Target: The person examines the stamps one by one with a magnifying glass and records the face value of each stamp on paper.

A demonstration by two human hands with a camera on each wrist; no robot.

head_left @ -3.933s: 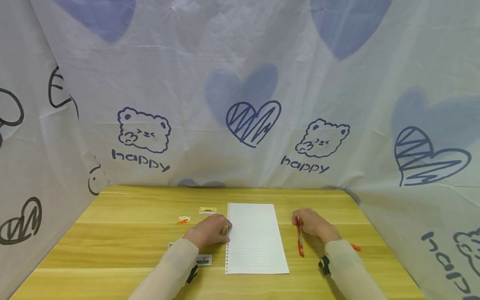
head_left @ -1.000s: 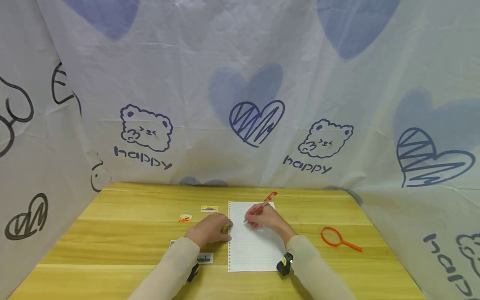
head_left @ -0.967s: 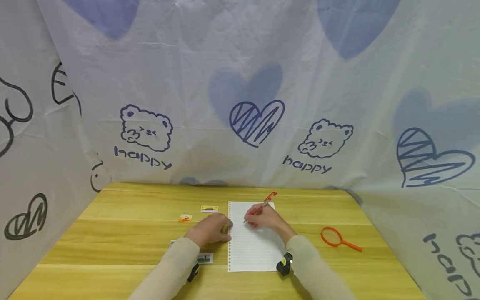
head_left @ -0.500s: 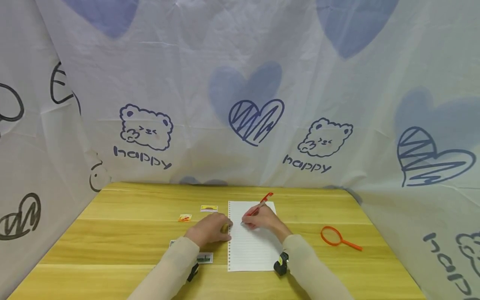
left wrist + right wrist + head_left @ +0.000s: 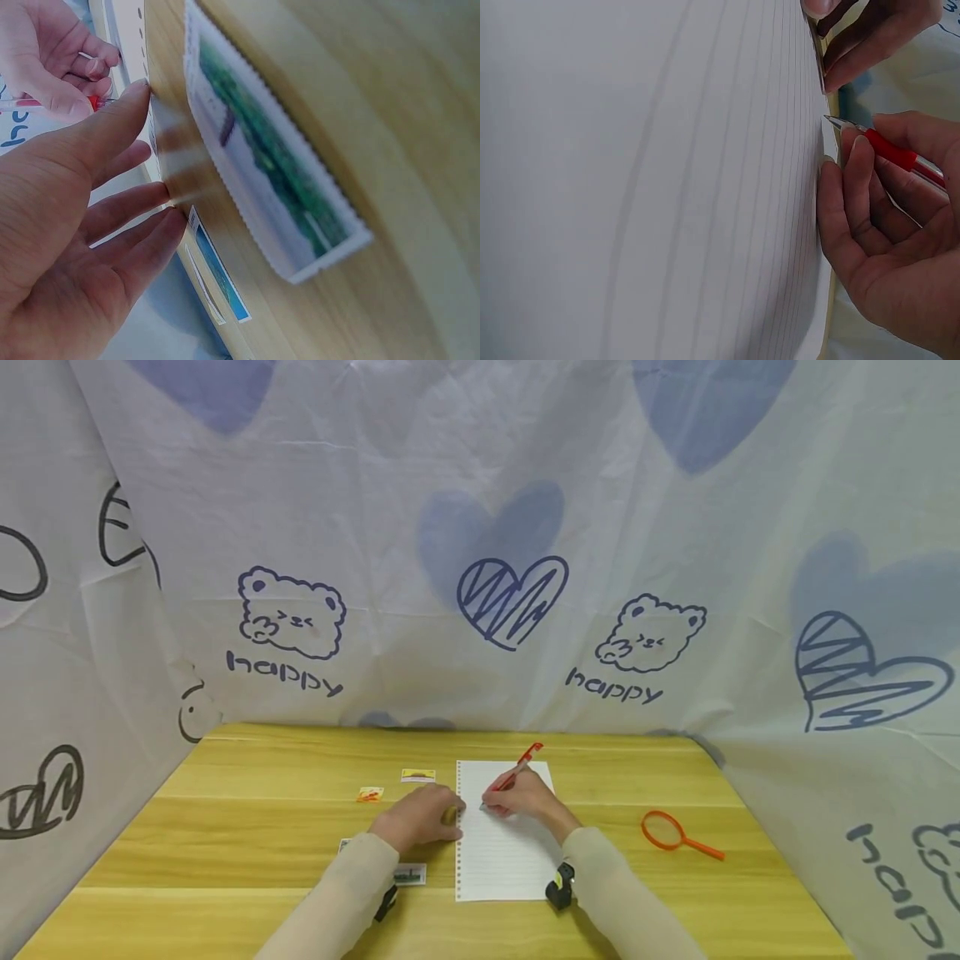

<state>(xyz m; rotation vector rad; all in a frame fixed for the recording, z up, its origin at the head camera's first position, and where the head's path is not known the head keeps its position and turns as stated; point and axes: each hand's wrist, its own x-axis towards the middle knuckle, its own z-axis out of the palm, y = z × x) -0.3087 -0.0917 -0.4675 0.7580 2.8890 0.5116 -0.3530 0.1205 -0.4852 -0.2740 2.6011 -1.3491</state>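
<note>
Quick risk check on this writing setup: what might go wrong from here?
1. The paper might slip or twist: the left hand seems to steady it only at the holed edge.
2. The green stamp could get dragged if the left sleeve moves, since it lies right beside that wrist.
3. The right hand might smudge fresh ink, as it rests close around the tip of the pen.
</note>
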